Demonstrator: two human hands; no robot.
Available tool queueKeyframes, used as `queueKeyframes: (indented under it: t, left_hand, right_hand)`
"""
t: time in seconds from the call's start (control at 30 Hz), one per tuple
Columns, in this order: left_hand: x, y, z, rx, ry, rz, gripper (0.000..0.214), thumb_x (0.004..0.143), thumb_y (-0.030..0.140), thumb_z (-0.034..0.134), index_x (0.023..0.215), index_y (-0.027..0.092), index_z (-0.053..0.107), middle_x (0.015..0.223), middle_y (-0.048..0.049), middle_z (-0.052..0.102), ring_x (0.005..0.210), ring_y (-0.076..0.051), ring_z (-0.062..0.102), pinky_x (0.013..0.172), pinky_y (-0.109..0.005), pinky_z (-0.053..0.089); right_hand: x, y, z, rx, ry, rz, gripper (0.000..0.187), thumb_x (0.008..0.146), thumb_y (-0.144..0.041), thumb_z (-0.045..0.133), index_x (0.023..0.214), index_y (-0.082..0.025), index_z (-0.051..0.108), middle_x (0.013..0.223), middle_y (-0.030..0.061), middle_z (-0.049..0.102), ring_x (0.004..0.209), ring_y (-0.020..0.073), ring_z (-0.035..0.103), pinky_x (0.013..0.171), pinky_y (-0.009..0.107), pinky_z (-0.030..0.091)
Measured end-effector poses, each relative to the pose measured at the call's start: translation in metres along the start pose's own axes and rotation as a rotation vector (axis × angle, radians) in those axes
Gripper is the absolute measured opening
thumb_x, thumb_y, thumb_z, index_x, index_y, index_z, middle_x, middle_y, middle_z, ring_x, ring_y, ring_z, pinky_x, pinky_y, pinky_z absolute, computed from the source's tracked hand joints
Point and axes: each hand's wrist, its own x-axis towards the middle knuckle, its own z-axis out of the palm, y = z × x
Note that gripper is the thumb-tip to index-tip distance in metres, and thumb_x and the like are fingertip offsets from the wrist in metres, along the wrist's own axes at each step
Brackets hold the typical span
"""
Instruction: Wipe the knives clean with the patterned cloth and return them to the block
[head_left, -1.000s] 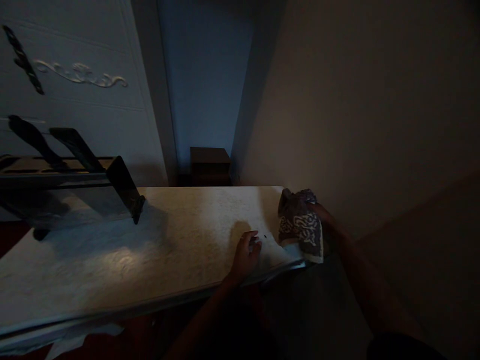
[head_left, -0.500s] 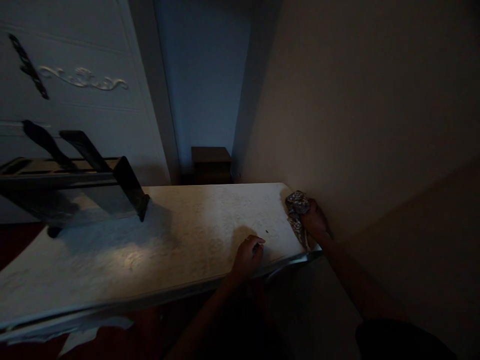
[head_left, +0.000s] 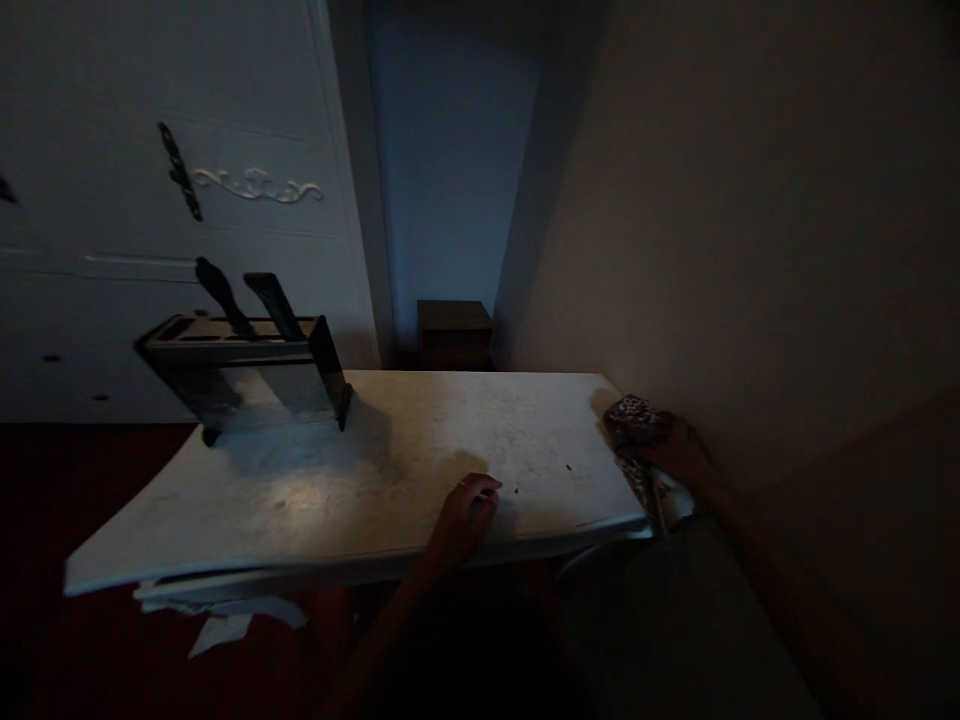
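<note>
A patterned brown-and-white cloth [head_left: 632,418] lies bunched at the right end of the white table [head_left: 420,520], beside the wall. My right hand [head_left: 679,452] is closed on it and presses it down at that corner. Near the front edge, my left hand [head_left: 463,512] hovers over or rests on the tabletop with curled fingers; whether anything small is inside cannot be seen. Two tiny dark specks [head_left: 568,468] lie on the surface between the hands.
A knife block [head_left: 247,385] with two black-handled knives stands on the table's left part. A white door [head_left: 255,240] is behind it, a brown wall [head_left: 750,250] at right. A small brown cabinet [head_left: 454,318] sits beyond the table. Torn white material [head_left: 225,628] hangs below the front edge.
The view has turned left, so the table and knife block appear farther right. My left hand has moved leftward along the table, and a second dark speck now shows. The cloth stays under my right hand.
</note>
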Motion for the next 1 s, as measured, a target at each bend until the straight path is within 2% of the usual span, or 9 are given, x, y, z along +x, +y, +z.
queueKeyframes:
  t: [0.1,0.2,0.27,0.37,0.57,0.63,0.73,0.87,1.0]
  left_hand:
    - [-0.004,0.000,-0.043,0.016,0.209,-0.042,0.023,0.087,0.033,0.053,0.098,0.019,0.067,0.100,-0.0073,0.067,0.093,-0.018,0.063,0.081,-0.031,0.050]
    - [-0.006,0.002,-0.089,-0.032,0.542,-0.151,0.022,0.082,0.034,0.058,0.093,0.018,0.067,0.093,-0.0055,0.068,0.086,-0.018,0.064,0.077,-0.031,0.051]
    - [-0.005,0.004,-0.119,-0.091,0.780,-0.185,0.022,0.078,0.033,0.059,0.091,0.017,0.066,0.090,-0.0049,0.068,0.082,-0.018,0.064,0.073,-0.030,0.051]
    - [-0.005,0.003,-0.164,-0.117,1.058,-0.139,0.022,0.075,0.030,0.060,0.092,0.016,0.064,0.091,-0.0045,0.066,0.082,-0.017,0.062,0.070,-0.027,0.049]
    - [0.000,-0.005,-0.251,-0.046,1.441,-0.049,0.027,0.072,0.016,0.057,0.099,0.017,0.056,0.098,-0.0041,0.061,0.089,-0.014,0.058,0.081,-0.027,0.047]
    - [0.004,-0.008,-0.277,-0.023,1.498,-0.053,0.030,0.073,0.014,0.057,0.103,0.017,0.054,0.103,-0.0051,0.059,0.093,-0.015,0.057,0.087,-0.029,0.046]
    - [0.010,-0.011,-0.310,0.002,1.499,-0.106,0.036,0.074,0.016,0.058,0.110,0.017,0.052,0.116,-0.0089,0.056,0.108,-0.018,0.055,0.100,-0.033,0.042]
    - [0.022,-0.012,-0.339,0.049,1.406,-0.199,0.051,0.080,0.026,0.061,0.126,0.011,0.048,0.139,-0.0185,0.046,0.132,-0.025,0.042,0.113,-0.037,0.030]
    - [0.035,-0.013,-0.354,0.016,1.231,-0.221,0.058,0.088,0.040,0.053,0.137,0.011,0.044,0.151,-0.0186,0.037,0.142,-0.026,0.032,0.118,-0.037,0.023]
  right_hand:
    - [-0.004,-0.018,-0.001,0.018,0.026,-0.135,0.095,0.072,-0.044,0.065,0.145,0.001,0.024,0.144,0.0335,0.035,0.132,0.0450,0.039,0.103,0.054,0.037]
    - [-0.015,-0.054,0.008,0.198,0.020,-0.368,0.092,0.078,-0.047,0.056,0.149,-0.002,0.020,0.152,0.0280,0.028,0.143,0.0407,0.026,0.112,0.056,0.028]
    - [-0.025,-0.086,0.015,0.336,-0.097,-0.480,0.090,0.081,-0.054,0.052,0.152,-0.009,0.018,0.154,0.0221,0.029,0.143,0.0363,0.030,0.113,0.052,0.030]
    - [-0.040,-0.138,0.023,0.477,-0.323,-0.572,0.093,0.081,-0.063,0.053,0.154,-0.017,0.018,0.156,0.0169,0.028,0.142,0.0339,0.032,0.114,0.051,0.032]
    - [-0.050,-0.251,0.021,0.701,-0.625,-0.691,0.097,0.078,-0.066,0.057,0.153,-0.018,0.020,0.157,0.0174,0.025,0.143,0.0320,0.030,0.117,0.053,0.025]
    - [-0.050,-0.290,0.018,0.813,-0.690,-0.703,0.096,0.077,-0.065,0.060,0.153,-0.020,0.022,0.157,0.0171,0.026,0.143,0.0308,0.032,0.116,0.053,0.028]
    - [-0.049,-0.348,0.012,1.000,-0.743,-0.703,0.094,0.074,-0.061,0.067,0.150,-0.025,0.026,0.156,0.0150,0.028,0.142,0.0299,0.034,0.114,0.052,0.032]
    - [-0.043,-0.422,0.005,1.236,-0.706,-0.651,0.101,0.065,-0.058,0.076,0.149,-0.026,0.030,0.156,0.0158,0.029,0.143,0.0314,0.031,0.113,0.052,0.033]
    - [-0.035,-0.483,0.000,1.340,-0.712,-0.600,0.105,0.060,-0.052,0.080,0.149,-0.024,0.031,0.158,0.0145,0.025,0.145,0.0324,0.026,0.114,0.052,0.029]
